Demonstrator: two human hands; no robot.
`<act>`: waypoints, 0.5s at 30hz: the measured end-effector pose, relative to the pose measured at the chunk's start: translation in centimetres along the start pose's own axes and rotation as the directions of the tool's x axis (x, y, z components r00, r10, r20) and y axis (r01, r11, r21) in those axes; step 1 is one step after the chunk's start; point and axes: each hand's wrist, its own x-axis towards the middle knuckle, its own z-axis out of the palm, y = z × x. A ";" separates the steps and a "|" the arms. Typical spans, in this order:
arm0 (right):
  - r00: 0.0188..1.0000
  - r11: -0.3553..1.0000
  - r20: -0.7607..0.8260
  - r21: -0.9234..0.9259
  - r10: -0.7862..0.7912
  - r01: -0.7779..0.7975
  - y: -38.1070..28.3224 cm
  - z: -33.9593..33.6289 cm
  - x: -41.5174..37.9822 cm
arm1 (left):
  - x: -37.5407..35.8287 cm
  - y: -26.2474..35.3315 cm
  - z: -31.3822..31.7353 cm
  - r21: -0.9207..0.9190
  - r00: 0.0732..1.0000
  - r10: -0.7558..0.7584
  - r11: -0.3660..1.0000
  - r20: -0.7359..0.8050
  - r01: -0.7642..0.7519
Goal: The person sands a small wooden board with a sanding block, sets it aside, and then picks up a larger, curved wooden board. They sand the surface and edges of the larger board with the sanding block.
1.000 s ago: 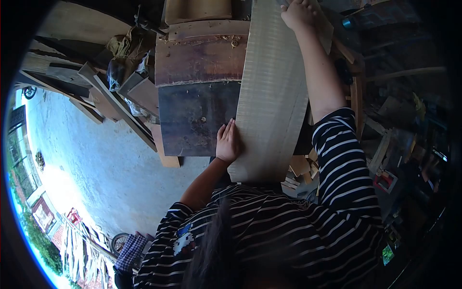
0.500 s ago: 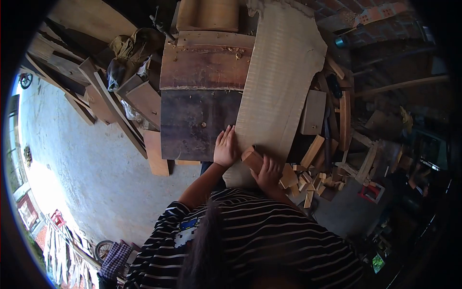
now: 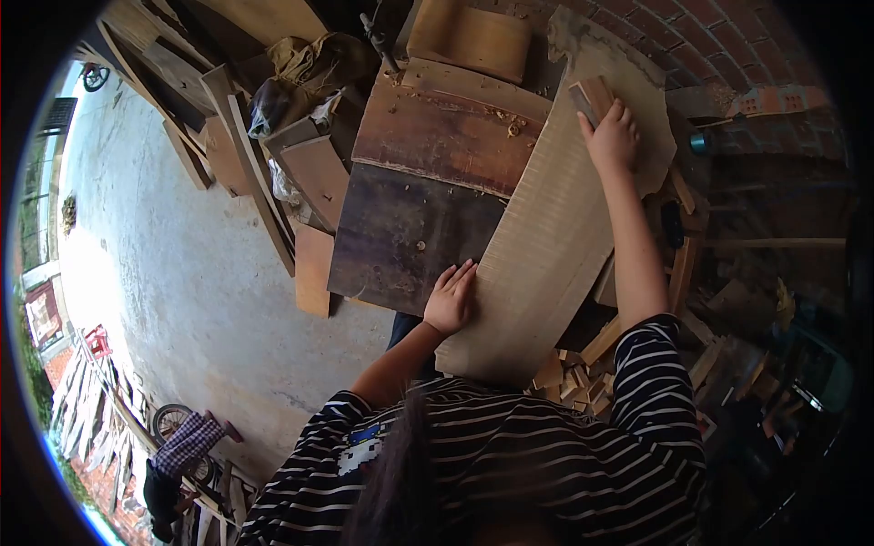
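A long pale wooden board (image 3: 546, 218) with a wavy grain lies diagonally across the bench, its far end ragged. Near that far end, my right hand (image 3: 614, 141) is closed on a small reddish-brown wooden block (image 3: 590, 102) resting on the board. The block's underside is hidden. My left hand (image 3: 452, 298) lies at the board's near left edge, fingers stretched out together and nothing held. Dark, stained bench panels (image 3: 410, 227) extend to the left of the board.
Shavings dot the reddish panel (image 3: 446, 118). A curved wooden piece (image 3: 469, 41) lies at the back. Small offcuts (image 3: 583, 382) are heaped at the right. Planks (image 3: 241, 164) lean at the left. Another person (image 3: 177, 460) is bent over at the lower left.
My right hand has slid the wooden block from the board's near end to its far end, with the arm now stretched out. My left hand stays at the left edge. The view has turned.
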 end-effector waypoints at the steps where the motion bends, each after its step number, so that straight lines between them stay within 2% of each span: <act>1: 1.000 1.000 0.002 -0.009 0.029 -0.029 0.4 0.4 3.4 | 0.0 0.1 -0.2 -0.011 1.000 0.000 1.000 0.019 0.000; 3: 0.989 0.992 0.074 -0.006 0.126 -0.126 0.7 0.8 8.4 | 0.1 0.1 -0.5 -0.006 1.000 -0.004 1.000 0.008 0.004; 4: 0.993 0.994 0.057 0.014 0.108 -0.109 0.7 1.0 9.5 | 0.1 0.1 -0.3 -0.019 1.000 0.004 1.000 0.006 -0.004; 6: 0.980 0.980 0.047 -0.048 0.193 -0.191 -0.1 1.5 10.3 | -0.1 0.1 -0.2 -0.023 1.000 0.008 1.000 0.001 -0.008; 7: 0.981 0.983 0.053 -0.022 0.184 -0.184 -0.4 0.9 9.7 | -0.1 0.2 -0.2 -0.007 1.000 0.002 1.000 -0.013 -0.002; 12: 0.997 0.998 0.067 0.057 0.027 -0.031 -1.4 -1.5 -0.8 | -0.2 0.0 0.1 -0.025 1.000 0.004 1.000 -0.024 -0.004; 15: 0.992 0.996 0.126 0.079 0.025 -0.035 -2.8 -3.7 -10.9 | -0.3 -0.2 0.2 -0.030 0.999 0.015 0.999 -0.047 -0.016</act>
